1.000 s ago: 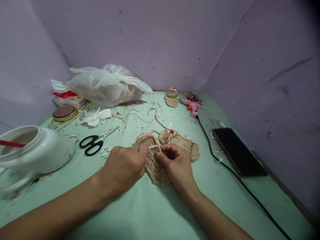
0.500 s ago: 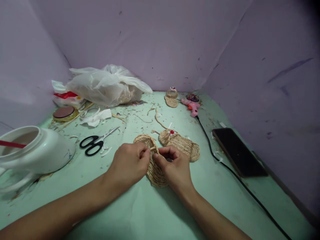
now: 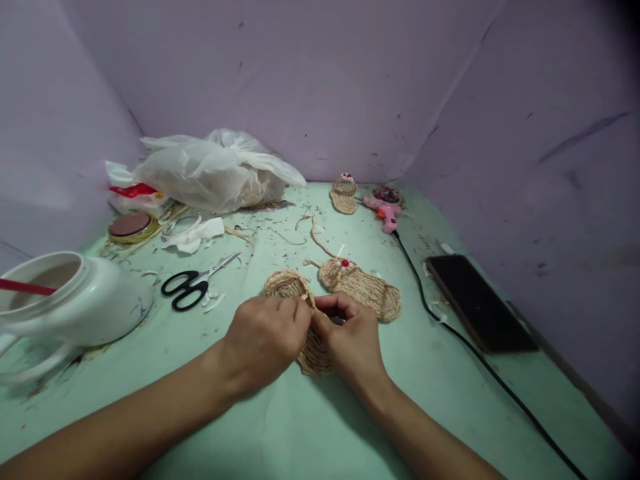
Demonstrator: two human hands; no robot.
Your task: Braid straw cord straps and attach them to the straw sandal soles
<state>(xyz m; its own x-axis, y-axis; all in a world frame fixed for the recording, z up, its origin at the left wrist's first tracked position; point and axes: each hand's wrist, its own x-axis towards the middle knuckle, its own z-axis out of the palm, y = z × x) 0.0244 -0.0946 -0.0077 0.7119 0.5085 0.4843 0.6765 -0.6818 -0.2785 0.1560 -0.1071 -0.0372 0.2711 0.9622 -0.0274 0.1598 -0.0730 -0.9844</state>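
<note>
Since a second ago the left hand (image 3: pixel 265 337) and right hand (image 3: pixel 350 337) have drawn together over the oval woven-straw miniature slipper (image 3: pixel 300 313) mid-tabletop, fingertips now pinched on the thin straw strip there, judged to be pressing it down beside the finished red-beaded straw slipper (image 3: pixel 361 287).

Both hands cover the middle of the woven sole (image 3: pixel 300 293), so what the fingers (image 3: pixel 327 308) pinch is hidden (the jar (image 3: pixel 75 303) and black cord (image 3: pixel 500 387) run off-frame).

Black scissors (image 3: pixel 191 289), a white jar (image 3: pixel 75 300), a pink glue gun (image 3: pixel 384 211) and a dark phone (image 3: pixel 480 303) lie around.
</note>
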